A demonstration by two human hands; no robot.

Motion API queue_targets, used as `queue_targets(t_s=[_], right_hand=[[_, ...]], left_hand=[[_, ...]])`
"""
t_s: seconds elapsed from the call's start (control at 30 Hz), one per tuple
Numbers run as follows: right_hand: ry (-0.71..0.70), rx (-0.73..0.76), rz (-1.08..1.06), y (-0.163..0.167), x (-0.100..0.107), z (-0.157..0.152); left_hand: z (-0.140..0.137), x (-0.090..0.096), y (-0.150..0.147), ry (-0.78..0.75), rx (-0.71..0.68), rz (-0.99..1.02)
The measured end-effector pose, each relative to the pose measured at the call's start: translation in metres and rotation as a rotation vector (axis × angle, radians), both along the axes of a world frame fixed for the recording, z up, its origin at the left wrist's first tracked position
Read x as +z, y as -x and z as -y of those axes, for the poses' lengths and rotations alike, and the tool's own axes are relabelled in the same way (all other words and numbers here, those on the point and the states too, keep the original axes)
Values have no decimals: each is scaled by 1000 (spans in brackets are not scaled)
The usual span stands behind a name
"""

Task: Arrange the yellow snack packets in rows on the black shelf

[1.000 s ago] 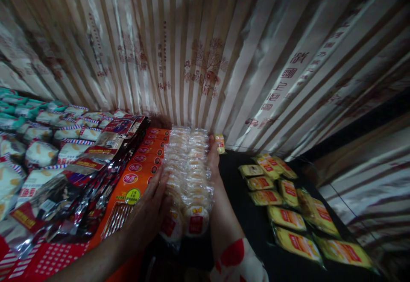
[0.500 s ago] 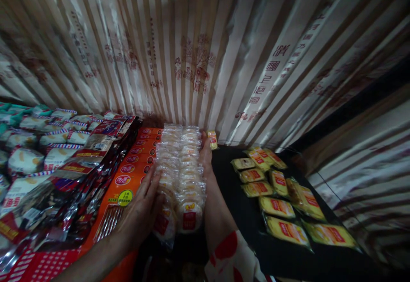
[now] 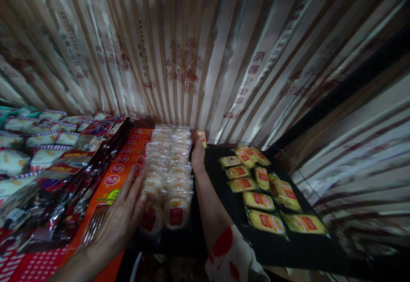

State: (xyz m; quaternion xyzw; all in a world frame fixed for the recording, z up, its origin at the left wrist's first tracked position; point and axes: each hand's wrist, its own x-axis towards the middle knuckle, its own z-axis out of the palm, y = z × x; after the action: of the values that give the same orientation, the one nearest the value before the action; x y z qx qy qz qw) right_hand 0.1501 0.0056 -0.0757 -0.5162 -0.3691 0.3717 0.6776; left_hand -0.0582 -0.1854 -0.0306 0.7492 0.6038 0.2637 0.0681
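Note:
Two side-by-side rows of round, clear-wrapped pastries [image 3: 177, 207] with red labels stand on the black tabletop. My left hand [image 3: 123, 207] lies along their left side, fingers stretched out, over the edge of the orange packs. My right hand [image 3: 198, 156] reaches along the far right side of the rows, seen edge-on, its fingers seemingly straight and partly hidden. Just beyond its fingertips shows a small yellow packet [image 3: 201, 138]; whether they touch it is unclear.
Orange packs [image 3: 112, 179] and dark glossy bags [image 3: 70, 179] lie left, with white pouches [image 3: 45, 158] farther left. Several yellow wrapped cakes [image 3: 265, 222] lie scattered on the black tabletop [image 3: 224, 213] at right. A striped printed curtain [image 3: 185, 17] hangs behind.
The whole view has shifted, so everything appears farther left. My left hand has drawn slightly leftward from the pastry rows; my right hand stays at their far right side.

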Motion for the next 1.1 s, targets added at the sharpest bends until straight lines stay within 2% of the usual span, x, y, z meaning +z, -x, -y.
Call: queue_targets(t_s=[0.17, 0.27, 0.37, 0.5, 0.6, 0.7, 0.83, 1.1], right_hand=[[-15, -200, 311, -23, 26, 18], [28, -272, 466, -44, 29, 18], [97, -219, 601, -59, 21, 12], [171, -83, 621, -63, 10, 5], [278, -25, 815, -60, 10, 2], [346, 11, 959, -56, 14, 1], [368, 7, 1016, -51, 15, -1], [407, 6, 1011, -50, 18, -4]], left_hand=[[17, 10, -10, -123, -52, -26], [31, 14, -25, -186, -120, -38], [46, 13, -44, -176, -165, -23], [56, 6, -62, -188, -224, 8], [58, 4, -68, -192, -261, 40], [57, 9, -71, -140, -240, 96], [54, 12, -69, -132, -234, 163], [57, -5, -54, -131, -279, 176]])
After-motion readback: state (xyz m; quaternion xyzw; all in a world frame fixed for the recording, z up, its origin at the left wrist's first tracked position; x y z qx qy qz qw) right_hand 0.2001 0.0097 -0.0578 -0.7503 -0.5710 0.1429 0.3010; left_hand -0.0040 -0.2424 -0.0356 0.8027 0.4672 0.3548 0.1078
